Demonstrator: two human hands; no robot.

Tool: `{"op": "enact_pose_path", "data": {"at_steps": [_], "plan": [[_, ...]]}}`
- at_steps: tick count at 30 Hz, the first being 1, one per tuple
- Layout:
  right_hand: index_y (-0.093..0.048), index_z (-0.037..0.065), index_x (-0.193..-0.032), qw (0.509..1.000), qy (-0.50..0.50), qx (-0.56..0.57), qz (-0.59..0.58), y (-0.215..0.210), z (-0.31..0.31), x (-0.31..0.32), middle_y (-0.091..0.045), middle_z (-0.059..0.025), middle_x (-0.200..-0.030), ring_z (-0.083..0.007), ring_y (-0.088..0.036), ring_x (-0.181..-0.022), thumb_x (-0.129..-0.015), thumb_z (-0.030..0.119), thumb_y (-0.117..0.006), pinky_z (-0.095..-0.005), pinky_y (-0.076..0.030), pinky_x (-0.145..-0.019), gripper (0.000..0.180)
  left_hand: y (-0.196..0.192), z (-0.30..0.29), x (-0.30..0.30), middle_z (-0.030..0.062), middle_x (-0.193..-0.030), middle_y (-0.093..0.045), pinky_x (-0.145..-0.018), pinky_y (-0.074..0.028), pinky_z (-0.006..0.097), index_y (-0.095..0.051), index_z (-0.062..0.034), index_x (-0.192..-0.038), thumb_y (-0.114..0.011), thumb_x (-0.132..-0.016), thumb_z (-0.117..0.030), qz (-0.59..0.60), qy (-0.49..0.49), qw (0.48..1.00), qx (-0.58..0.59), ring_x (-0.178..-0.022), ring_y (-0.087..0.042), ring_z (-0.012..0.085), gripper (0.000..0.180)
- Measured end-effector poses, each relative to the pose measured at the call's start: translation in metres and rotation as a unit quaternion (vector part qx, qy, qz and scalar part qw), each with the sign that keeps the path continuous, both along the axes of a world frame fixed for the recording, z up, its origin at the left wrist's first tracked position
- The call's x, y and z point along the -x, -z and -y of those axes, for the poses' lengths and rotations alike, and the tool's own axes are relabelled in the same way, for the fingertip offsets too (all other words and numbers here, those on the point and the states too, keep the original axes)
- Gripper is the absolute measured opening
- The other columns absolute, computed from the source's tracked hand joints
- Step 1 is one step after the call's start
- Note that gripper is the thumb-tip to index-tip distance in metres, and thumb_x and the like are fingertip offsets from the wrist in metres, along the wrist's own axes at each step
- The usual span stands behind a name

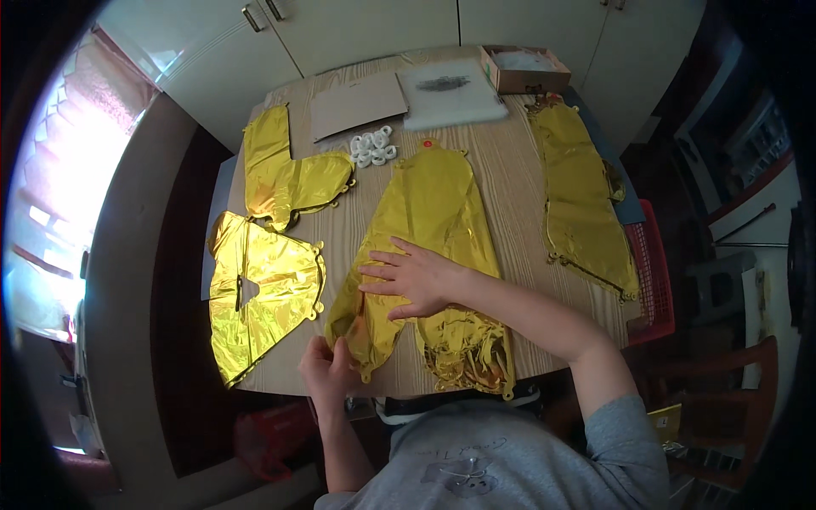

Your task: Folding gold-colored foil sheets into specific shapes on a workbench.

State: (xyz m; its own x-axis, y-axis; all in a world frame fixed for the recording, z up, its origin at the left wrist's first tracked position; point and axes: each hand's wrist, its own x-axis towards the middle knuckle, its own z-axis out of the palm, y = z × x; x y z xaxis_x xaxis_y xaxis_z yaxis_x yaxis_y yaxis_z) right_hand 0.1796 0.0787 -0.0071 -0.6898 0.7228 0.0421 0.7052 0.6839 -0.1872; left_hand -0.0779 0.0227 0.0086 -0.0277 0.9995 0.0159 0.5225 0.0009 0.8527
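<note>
A flat gold foil balloon [429, 200] lies in front of me on the wooden table, its narrow end with a red dot pointing away. My right hand [416, 280] rests flat across its middle, fingers spread and palm down. Close to the table's front edge, my left hand [327, 370] pinches the lower left edge of the same balloon. The foil near my right forearm is crumpled. At the left, another gold foil balloon [276, 263] lies flat with a small opening in it, and an L-shaped gold foil balloon [270, 161] lies beyond. One more gold foil balloon [586, 191] lies along the right edge.
Coils of white cord [372, 147] sit beyond the middle balloon. Behind them lie a grey-beige card sheet [359, 106], a clear plastic bag [450, 95] and an open cardboard box [525, 72]. A red plastic basket [653, 272] and a wooden chair [756, 399] stand at the right.
</note>
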Motion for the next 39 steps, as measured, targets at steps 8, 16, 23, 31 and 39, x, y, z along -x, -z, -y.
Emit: {"op": "enact_pose_path", "data": {"at_steps": [8,16,23,31,39], "plan": [[-0.039,0.008,-0.143,1.000,0.011,-0.008,-0.012,-0.002,0.000,0.001,-0.030,-0.0077,-0.154,-0.0259,-0.024,-0.144,-0.089,0.052,-0.051,-0.0482,-0.015,-0.118,0.071,-0.034,0.010,-0.064,0.0187,-0.113,-0.057,-0.082,-0.048,0.036,-0.051,-0.0003,-0.073,-0.067,-0.080,-0.001,-0.086,0.162,0.955,-0.233,-0.102,-0.059,0.0308,0.017],[-0.057,0.003,-0.125,0.971,0.095,-0.038,-0.215,-0.016,0.003,-0.032,-0.062,-0.0127,-0.120,-0.0257,-0.053,-0.121,-0.091,0.031,-0.057,-0.0433,-0.039,-0.102,0.044,-0.042,0.015,-0.112,0.0244,-0.129,-0.053,-0.094,-0.046,0.041,-0.053,0.0003,-0.075,-0.067,-0.080,-0.001,0.024,0.234,0.962,-0.136,-0.120,-0.054,0.0381,0.015],[-0.058,0.001,-0.117,0.836,0.235,0.296,-0.398,-0.034,0.015,-0.020,-0.069,-0.0100,-0.087,-0.0177,-0.066,-0.078,-0.092,0.029,-0.062,-0.0311,-0.051,-0.071,0.038,-0.025,0.017,-0.115,0.0236,-0.121,-0.049,-0.089,-0.048,0.039,-0.050,-0.0005,-0.083,-0.067,-0.080,-0.002,0.034,0.223,0.959,-0.170,-0.111,-0.055,0.0342,0.018],[-0.056,0.004,-0.116,0.850,0.216,0.276,-0.393,-0.034,0.025,-0.010,-0.069,-0.0122,-0.082,-0.0229,-0.068,-0.074,-0.084,0.020,-0.066,-0.0346,-0.052,-0.069,0.037,-0.012,0.011,-0.095,0.0228,-0.114,-0.048,-0.089,-0.042,0.042,-0.045,-0.0012,-0.092,-0.065,-0.082,-0.003,0.100,0.173,0.966,-0.164,-0.107,-0.049,0.0355,0.022],[-0.057,0.007,-0.104,0.903,0.275,0.141,-0.297,-0.043,0.060,-0.045,-0.062,-0.0085,-0.081,-0.0234,-0.062,-0.075,-0.084,0.012,-0.058,-0.0367,-0.050,-0.070,0.021,-0.024,-0.023,-0.068,0.0233,-0.127,-0.050,-0.101,-0.039,0.043,-0.050,0.0007,-0.112,-0.060,-0.083,-0.001,-0.024,0.224,0.951,-0.214,-0.125,-0.046,0.0411,0.031]]}}
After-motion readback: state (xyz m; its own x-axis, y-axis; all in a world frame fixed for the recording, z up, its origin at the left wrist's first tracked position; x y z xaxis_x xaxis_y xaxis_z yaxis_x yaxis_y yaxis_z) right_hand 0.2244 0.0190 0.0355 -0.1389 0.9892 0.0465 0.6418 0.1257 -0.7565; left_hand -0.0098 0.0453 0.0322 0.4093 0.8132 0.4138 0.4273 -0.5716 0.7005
